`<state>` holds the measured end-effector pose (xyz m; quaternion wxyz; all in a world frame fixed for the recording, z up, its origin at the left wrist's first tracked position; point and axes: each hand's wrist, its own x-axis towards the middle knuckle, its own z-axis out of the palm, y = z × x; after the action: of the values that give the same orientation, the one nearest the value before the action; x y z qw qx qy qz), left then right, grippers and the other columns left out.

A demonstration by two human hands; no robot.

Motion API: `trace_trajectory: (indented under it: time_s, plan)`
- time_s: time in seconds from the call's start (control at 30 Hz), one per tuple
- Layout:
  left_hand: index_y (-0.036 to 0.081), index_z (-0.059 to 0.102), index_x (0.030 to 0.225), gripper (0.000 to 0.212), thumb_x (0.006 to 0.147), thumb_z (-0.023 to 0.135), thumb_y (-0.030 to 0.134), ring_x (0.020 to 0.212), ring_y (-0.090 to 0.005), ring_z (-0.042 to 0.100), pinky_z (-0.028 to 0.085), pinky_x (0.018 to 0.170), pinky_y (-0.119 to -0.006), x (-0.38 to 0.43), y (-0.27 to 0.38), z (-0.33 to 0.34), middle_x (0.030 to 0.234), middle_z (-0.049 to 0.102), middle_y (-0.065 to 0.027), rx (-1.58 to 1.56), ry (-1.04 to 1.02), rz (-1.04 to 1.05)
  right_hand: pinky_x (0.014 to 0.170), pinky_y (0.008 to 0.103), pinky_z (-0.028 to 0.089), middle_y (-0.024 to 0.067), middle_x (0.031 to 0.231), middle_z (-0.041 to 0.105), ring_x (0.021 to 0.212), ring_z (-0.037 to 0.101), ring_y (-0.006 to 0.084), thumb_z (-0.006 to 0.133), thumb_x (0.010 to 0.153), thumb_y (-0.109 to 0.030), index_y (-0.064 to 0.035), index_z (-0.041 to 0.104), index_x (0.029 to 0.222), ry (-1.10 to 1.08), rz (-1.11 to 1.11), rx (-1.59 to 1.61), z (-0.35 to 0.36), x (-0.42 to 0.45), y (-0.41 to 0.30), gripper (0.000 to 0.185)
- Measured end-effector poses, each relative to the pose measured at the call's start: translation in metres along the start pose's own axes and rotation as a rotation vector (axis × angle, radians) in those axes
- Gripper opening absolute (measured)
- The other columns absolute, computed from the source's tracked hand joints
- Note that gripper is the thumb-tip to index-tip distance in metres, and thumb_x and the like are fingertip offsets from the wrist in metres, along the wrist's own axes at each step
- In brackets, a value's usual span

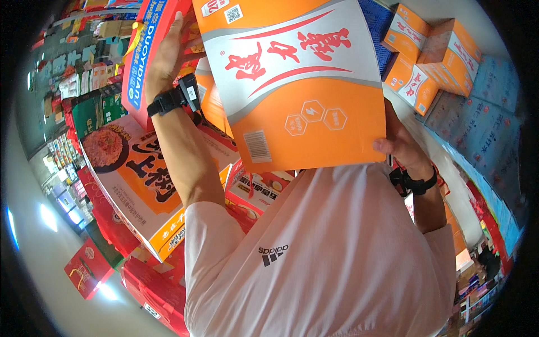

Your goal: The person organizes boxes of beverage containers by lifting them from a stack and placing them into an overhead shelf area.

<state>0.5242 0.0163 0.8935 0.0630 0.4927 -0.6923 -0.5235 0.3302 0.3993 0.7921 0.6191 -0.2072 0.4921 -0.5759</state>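
Note:
A large orange and white cardboard carton (303, 92) with red characters fills the top middle, tilted before my chest. My right hand (402, 141) grips its lower right edge, thumb on the near face and fingers hidden behind. Left of the carton, my left hand (166, 57) lies along the side of a red and blue gift box (145, 63) with a yellow ribbon handle. The left fingers are partly hidden, so whether they grip that box cannot be told. Each wrist wears a black strap with a small device.
Under my left forearm lies a large food carton (130, 177) picturing a noodle bowl; a red carton (261, 185) is beside it. Orange cartons (446, 54) are stacked at upper right, next to blue wrapped packs (484, 122). A red gift box (88, 269) stands at lower left.

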Motion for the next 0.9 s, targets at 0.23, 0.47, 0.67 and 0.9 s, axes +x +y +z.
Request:
trace_trajectory:
  time_s: [0.23, 0.47, 0.67, 0.9]
  plan:
    - [0.005, 0.044, 0.135, 0.056, 0.1, 0.032, 0.047, 0.123, -0.0261, 0.053, 0.043, 0.102, -0.041, 0.072, -0.052, -0.004, 0.133, 0.054, -0.0148, -0.419, -0.113, -0.012, 0.108, 0.045, 0.03, 0.0156, 0.146, 0.032, 0.135, 0.032, 0.0299, 0.078, 0.062, -0.043, -0.0085, 0.015, 0.15, -0.04, 0.015, -0.064, -0.007, 0.001, 0.0, 0.113]
    - [0.003, 0.051, 0.128, 0.052, 0.1, 0.035, 0.043, 0.101, -0.0239, 0.066, 0.057, 0.077, -0.034, 0.091, -0.055, 0.007, 0.12, 0.063, -0.0161, -0.409, -0.089, -0.062, 0.107, 0.044, 0.033, 0.0159, 0.147, 0.032, 0.131, 0.039, 0.0303, 0.08, 0.06, -0.045, -0.0076, 0.015, 0.15, -0.048, 0.019, -0.066, -0.011, 0.001, 0.001, 0.117]
    - [0.002, 0.052, 0.127, 0.052, 0.098, 0.039, 0.043, 0.099, -0.0232, 0.067, 0.058, 0.074, -0.032, 0.101, -0.044, 0.016, 0.119, 0.063, -0.0166, -0.308, -0.041, 0.07, 0.111, 0.0401, 0.024, 0.0161, 0.146, 0.029, 0.138, 0.025, 0.0273, 0.078, 0.056, -0.044, -0.0025, 0.014, 0.149, -0.017, 0.056, -0.005, -0.013, 0.002, 0.01, 0.12]
    - [0.003, 0.048, 0.132, 0.05, 0.098, 0.046, 0.039, 0.104, -0.0248, 0.065, 0.058, 0.077, -0.034, 0.125, -0.065, -0.022, 0.124, 0.06, -0.016, -0.623, -0.16, -0.049, 0.112, 0.0404, 0.023, 0.016, 0.15, 0.026, 0.139, 0.023, 0.0265, 0.083, 0.057, -0.04, -0.0031, 0.009, 0.15, -0.055, 0.059, 0.132, -0.017, 0.004, 0.017, 0.125]
